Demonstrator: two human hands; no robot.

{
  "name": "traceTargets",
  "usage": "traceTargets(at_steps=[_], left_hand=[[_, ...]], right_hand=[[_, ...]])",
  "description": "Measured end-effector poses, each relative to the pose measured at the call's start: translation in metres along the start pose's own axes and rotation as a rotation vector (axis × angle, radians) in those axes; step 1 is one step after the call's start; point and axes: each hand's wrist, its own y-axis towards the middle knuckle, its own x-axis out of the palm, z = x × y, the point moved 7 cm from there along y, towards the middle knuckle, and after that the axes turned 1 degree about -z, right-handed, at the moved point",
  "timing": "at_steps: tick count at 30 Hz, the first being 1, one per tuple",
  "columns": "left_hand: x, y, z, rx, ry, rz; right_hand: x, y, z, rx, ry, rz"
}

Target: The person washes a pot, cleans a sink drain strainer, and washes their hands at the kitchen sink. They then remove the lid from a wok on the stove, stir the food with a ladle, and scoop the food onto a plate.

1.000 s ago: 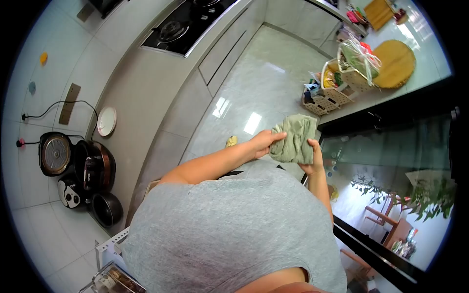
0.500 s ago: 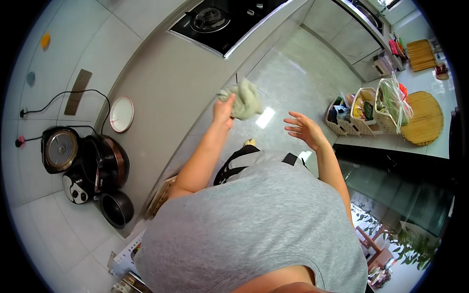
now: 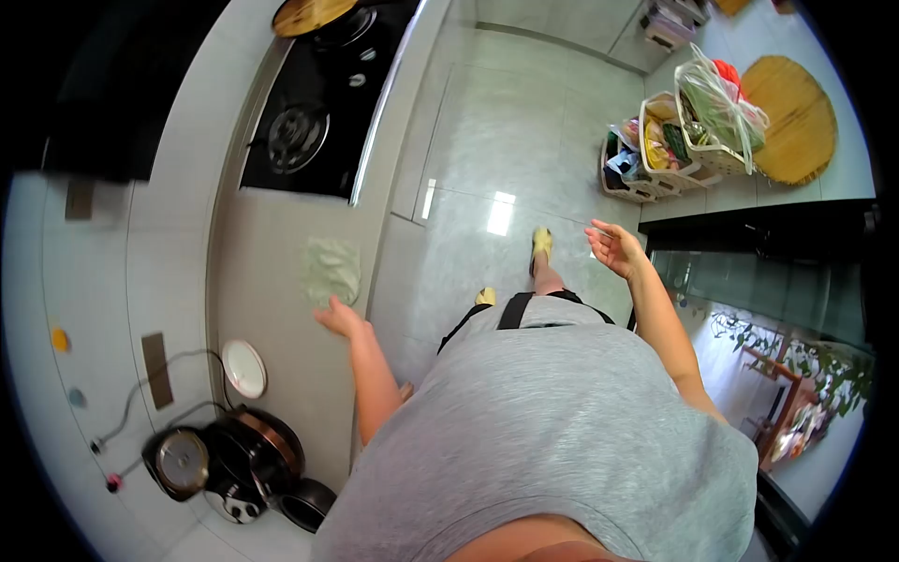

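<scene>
A pale green cloth lies spread out on the grey countertop, just past the near corner of the gas stove. My left hand is at the cloth's near edge, its thumb and fingers closed on that edge, though the fingertips are partly blurred. My right hand hangs in the air over the floor, fingers apart and holding nothing.
Left of the cloth on the counter are a white plate, a black pot and a black cooker with cords. At right stand white baskets of groceries beside a round wooden board.
The bunched cloth has gone from the air above the floor to lying spread on the counter, with my left hand moving along. My view has turned toward the counter and stove.
</scene>
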Motion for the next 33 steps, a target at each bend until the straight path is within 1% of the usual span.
traceTargets(at_steps=[1,2,4,6,8,10,11,13,14,15,17,19,20,21,23,25,27,28,29,31,33], left_hand=[[0.012,-0.011,0.017,0.102,0.101,0.056],[0.033,-0.019,0.03,0.121,0.111,0.042],[0.082,-0.04,0.037,0.169,-0.05,-0.022],[0.132,-0.052,0.041,0.178,-0.08,-0.07],[0.183,-0.055,0.071,0.226,-0.105,-0.117],[0.25,-0.085,0.082,0.215,-0.09,-0.209],[0.284,-0.094,0.09,0.218,-0.074,-0.214],[0.32,-0.097,0.1,0.205,-0.135,-0.329],[0.334,-0.094,0.113,0.242,-0.141,-0.348],[0.362,-0.105,0.111,0.232,-0.123,-0.349],[0.403,-0.118,0.119,0.285,-0.077,-0.402],[0.44,-0.129,0.12,0.255,-0.034,-0.407],[0.457,-0.127,0.127,0.252,-0.008,-0.413],[0.48,-0.131,0.123,0.229,0.008,-0.428],[0.517,-0.122,0.126,0.221,0.045,-0.432],[0.573,-0.116,0.128,0.214,0.042,-0.462],[0.63,-0.111,0.137,0.196,0.111,-0.501],[0.663,-0.111,0.143,0.18,0.062,-0.528],[0.697,-0.109,0.153,0.192,0.056,-0.547],[0.769,-0.114,0.177,0.187,0.037,-0.655],[0.83,-0.118,0.202,0.182,-0.002,-0.678]], right_hand=[[-0.014,0.008,-0.009,-0.006,0.026,0.004],[-0.025,0.019,-0.018,-0.017,0.087,0.025],[-0.053,0.036,-0.048,-0.033,0.15,0.06],[-0.073,0.056,-0.081,-0.036,0.156,0.077],[-0.07,0.088,-0.109,-0.033,0.189,0.063],[-0.077,0.108,-0.168,-0.079,0.13,0.029],[-0.08,0.122,-0.196,-0.073,0.144,0.036],[-0.072,0.133,-0.23,-0.122,0.091,0.019],[-0.062,0.148,-0.241,-0.117,0.107,0.009],[-0.07,0.158,-0.27,-0.143,0.067,0.03],[-0.068,0.175,-0.3,-0.153,0.04,0.053],[-0.061,0.192,-0.332,-0.14,0.017,0.109],[-0.049,0.206,-0.342,-0.135,0.025,0.062],[-0.05,0.213,-0.361,-0.136,0.021,0.073],[-0.028,0.243,-0.383,-0.128,0.005,-0.013],[-0.01,0.265,-0.423,-0.164,0.001,-0.016],[0.006,0.292,-0.452,-0.131,-0.027,0.01],[0.01,0.307,-0.471,-0.156,0.006,-0.005],[0.016,0.323,-0.491,-0.177,0.017,-0.005],[0.027,0.347,-0.533,-0.176,0.04,0.036],[0.042,0.363,-0.578,-0.208,0.063,0.032]])
